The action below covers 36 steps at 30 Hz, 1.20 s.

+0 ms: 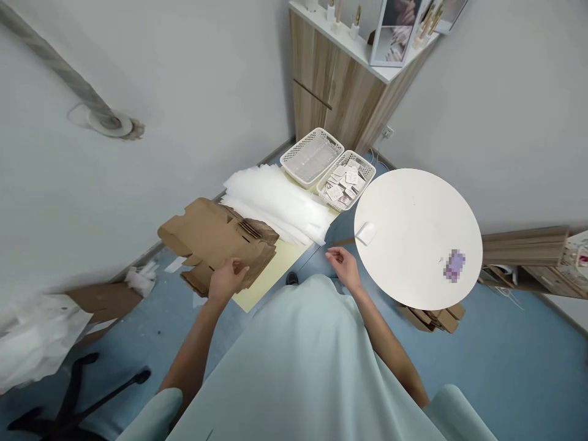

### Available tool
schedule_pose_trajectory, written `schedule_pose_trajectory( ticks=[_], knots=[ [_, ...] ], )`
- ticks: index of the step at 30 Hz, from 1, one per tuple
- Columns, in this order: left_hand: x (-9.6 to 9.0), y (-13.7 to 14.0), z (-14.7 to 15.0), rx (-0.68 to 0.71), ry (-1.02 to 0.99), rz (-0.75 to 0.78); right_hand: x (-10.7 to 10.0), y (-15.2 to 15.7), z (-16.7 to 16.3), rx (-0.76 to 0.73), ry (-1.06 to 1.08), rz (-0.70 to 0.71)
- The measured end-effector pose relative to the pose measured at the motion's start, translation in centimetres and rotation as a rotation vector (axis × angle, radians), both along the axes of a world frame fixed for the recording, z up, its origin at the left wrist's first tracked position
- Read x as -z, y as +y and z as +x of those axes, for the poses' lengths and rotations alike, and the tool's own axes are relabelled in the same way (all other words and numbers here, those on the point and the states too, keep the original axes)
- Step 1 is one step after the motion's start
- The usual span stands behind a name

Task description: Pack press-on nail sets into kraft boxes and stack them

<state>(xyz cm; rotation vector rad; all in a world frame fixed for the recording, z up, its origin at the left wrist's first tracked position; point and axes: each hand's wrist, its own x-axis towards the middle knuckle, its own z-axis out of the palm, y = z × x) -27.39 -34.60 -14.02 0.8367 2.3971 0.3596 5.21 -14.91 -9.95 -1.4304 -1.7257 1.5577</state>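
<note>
Cardboard (197, 229) lies on the left end of the bench (266, 278), packing sheets (275, 197) just to its right. Beyond the sheets stand two baskets (315, 158) side by side, cards (342, 179) in the right one. Behind them is a cabinet (337, 73); to the right, a second bench (413, 245), boxes (432, 318) beneath.

Pale yellow worktop (266, 278), left side: flattened cardboard (197, 233) piled at near end, white sheets (275, 196) across the middle, two baskets at far end, left basket (293, 174) beside right basket (366, 166). Round white worktop (408, 233), right side: small white item (366, 233) at left edge, pixelated purple thing (454, 266) near right.
</note>
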Motion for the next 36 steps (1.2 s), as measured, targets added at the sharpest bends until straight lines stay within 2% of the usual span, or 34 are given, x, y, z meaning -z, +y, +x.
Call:
schedule_pose_trajectory(
  ticks=[6,10,13,17,21,26,30,34,36],
  knots=[
    [0.6,-0.8,-1.5,0.128,-0.053,0.050,-0.9,-3.6,-7.0,-0.231,-0.059,0.081],
    [0.5,-0.8,-2.5,0.176,-0.073,0.031,-0.3,-5.5,-11.5,-0.537,-0.193,0.186],
    [0.4,-0.7,-3.2,0.198,-0.029,0.006,0.3,-6.4,-14.9,-0.806,-0.256,0.365],
    [0.2,-0.4,-3.1,0.223,0.061,-0.045,1.4,-7.2,-18.6,-1.066,-0.347,0.606],
    [0.2,0.0,-2.2,0.243,0.123,-0.042,2.3,-7.7,-20.1,-1.189,-0.528,0.666],
    [0.0,-0.5,-1.5,0.240,0.079,0.029,2.5,-8.2,-20.6,-1.223,-0.671,0.593],
    [-2.5,-1.9,-1.2,0.164,0.116,0.230,2.1,-9.4,-21.5,-1.253,-0.757,0.569],
    [-7.2,-3.0,-1.5,0.086,0.258,0.510,1.2,-10.4,-22.4,-1.250,-0.774,0.553],
    [-9.6,-3.0,-1.7,0.056,0.344,0.692,0.0,-10.0,-21.8,-1.214,-0.697,0.509]
  ],
)
